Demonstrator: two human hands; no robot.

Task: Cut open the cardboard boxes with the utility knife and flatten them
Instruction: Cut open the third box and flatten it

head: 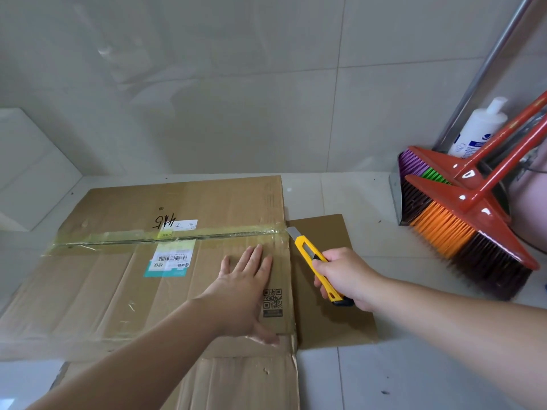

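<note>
On pale floor tiles, left hand flat on cardboard box; right hand gripping utility knife

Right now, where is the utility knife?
In the head view, the utility knife is right of centre, gripped in the right hand, its blade tip at the right end of the taped seam on the cardboard box.

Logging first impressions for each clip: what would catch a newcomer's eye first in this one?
The yellow utility knife, gripped in the right hand with its blade out at the right end of the taped seam, draws the eye first. The left hand presses flat on the large cardboard box lying on the tiled floor. At the right, two red brooms with bright bristles lean in the corner beside a white bottle.
</note>
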